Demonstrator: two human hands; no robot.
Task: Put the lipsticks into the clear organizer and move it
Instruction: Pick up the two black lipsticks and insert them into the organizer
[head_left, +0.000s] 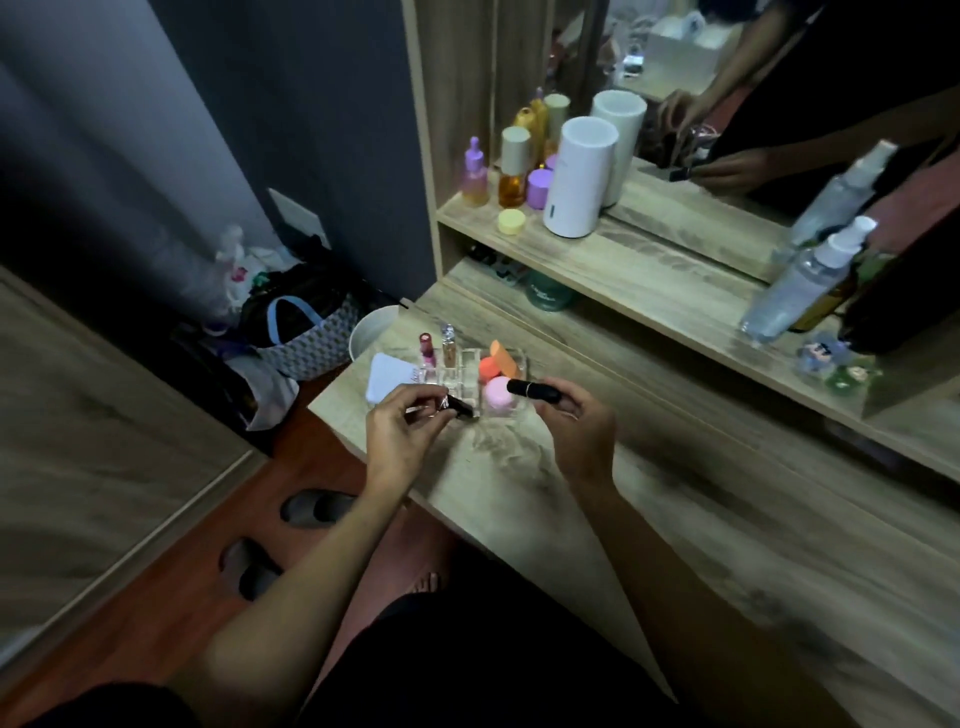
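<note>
Between the hands sits the clear organizer (470, 371) — left hand (402, 431) and right hand (576, 421) each pinching a black lipstick (460, 407) (535, 391) — loading underway, next needing an upright drop into a free slot.

The desk (649, 519) lies bare along its near edge and toward its right end. At the left end the organizer (467, 371), a white pad (387, 376) and pink jar (498, 395) crowd together; the shelf (649, 280) overhangs the back edge.
</note>
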